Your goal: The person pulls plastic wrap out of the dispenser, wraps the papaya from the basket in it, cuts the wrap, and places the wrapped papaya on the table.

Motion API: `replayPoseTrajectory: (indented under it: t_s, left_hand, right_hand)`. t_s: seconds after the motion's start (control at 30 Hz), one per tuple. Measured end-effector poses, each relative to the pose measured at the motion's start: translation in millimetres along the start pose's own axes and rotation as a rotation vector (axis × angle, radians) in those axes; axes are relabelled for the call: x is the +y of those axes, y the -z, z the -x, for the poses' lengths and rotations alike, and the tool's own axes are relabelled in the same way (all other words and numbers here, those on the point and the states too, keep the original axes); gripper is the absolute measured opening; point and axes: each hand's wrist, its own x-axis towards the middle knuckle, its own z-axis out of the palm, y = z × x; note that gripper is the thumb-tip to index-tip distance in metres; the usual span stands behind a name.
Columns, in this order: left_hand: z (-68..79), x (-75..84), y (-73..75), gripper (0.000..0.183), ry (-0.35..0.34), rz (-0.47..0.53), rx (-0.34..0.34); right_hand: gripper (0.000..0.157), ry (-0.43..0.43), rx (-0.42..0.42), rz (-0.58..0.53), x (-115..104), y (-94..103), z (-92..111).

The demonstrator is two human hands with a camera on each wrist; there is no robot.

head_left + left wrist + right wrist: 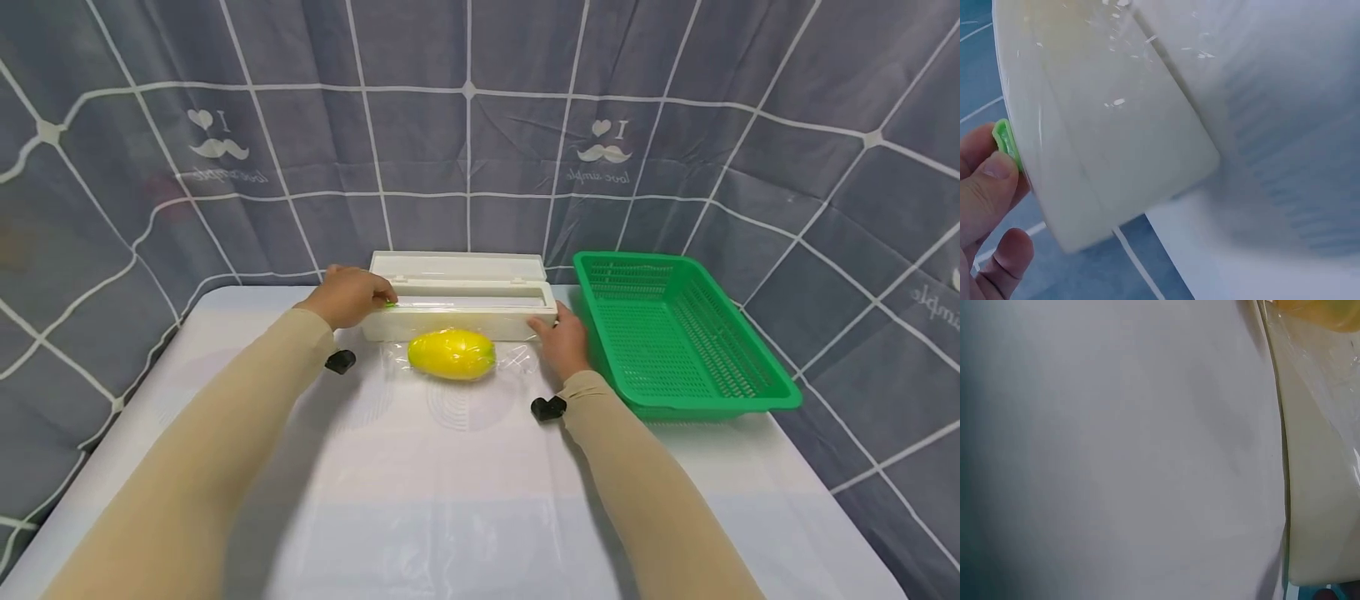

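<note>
A long white cling film dispenser point(450, 323) lies at the back of the table, its lid point(457, 266) raised. At its left end my left hand point(347, 296) pinches a small green slide cutter point(1007, 147) between thumb and fingers, on the box's edge. My right hand point(566, 342) grips the opposite end, thumb on the front face. In front lies a yellow oblong fruit point(452, 354), papaya-like, under clear cling film point(517, 360) that spreads out on both sides. The right wrist view catches only part of the dispenser point(1316, 500) and the fruit point(1329, 314).
A green perforated plastic basket point(720, 403) stands to the right, close beside my right hand. Behind the table hangs a grey curtain point(420, 150) with white grid lines. A white cloth point(450, 492) covers the table.
</note>
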Motion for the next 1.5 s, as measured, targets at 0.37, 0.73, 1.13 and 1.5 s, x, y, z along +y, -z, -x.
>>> replayPoseTrajectory:
  t_s: [0.37,0.73,1.13,1.5]
  left_hand:
    - [8.3,-8.3,5.7,0.019,0.013,-0.025,0.020]
    - [20.8,-17.8,8.9,0.024,0.063,-0.008,0.035]
    - [18.8,-3.7,-5.7,0.034,0.101,-0.023,0.073]
    - [15.7,6.3,-18.9,0.016,0.055,-0.090,0.162]
  right_hand:
    - [0.052,0.012,0.005,0.010,0,1.2,0]
    - [0.052,0.032,0.007,0.019,1,2.0,-1]
    - [0.056,0.007,-0.034,0.060,-4,5.4,-1]
    - [0.068,-0.044,-0.050,0.074,-10,5.4,0]
